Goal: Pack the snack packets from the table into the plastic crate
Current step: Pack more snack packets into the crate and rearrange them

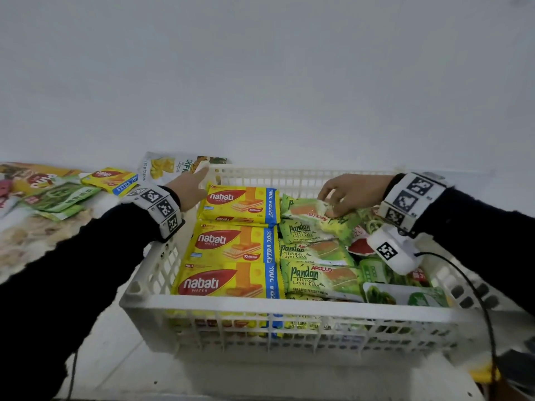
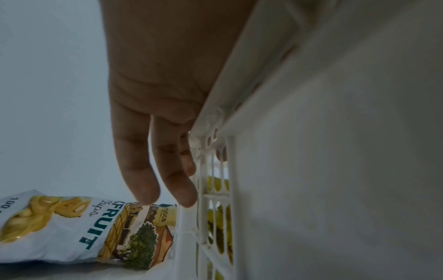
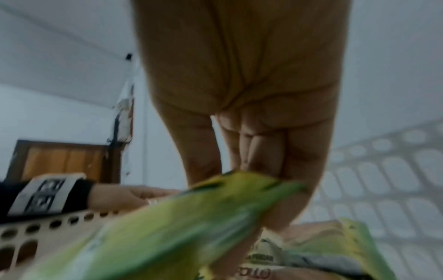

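Your right hand [image 1: 351, 191] pinches a green cake packet [image 1: 318, 211] by its far edge, inside the white crate [image 1: 289, 309], above the other green packets just below your fingers. Your left hand [image 1: 188, 189] lies with straight fingers along the crate's far left rim, holding nothing. Left of it, a yellow wafer packet [image 1: 111, 179] and a white chips bag [image 2: 79, 229] lie on the table [image 1: 121, 357].

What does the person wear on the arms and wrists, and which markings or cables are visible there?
Both arms have black long sleeves. The left hand and right hand are bare. Each wrist carries a white band with square black-and-white code markers. A white camera unit under the right wrist bears another marker, and a black cable runs from it.
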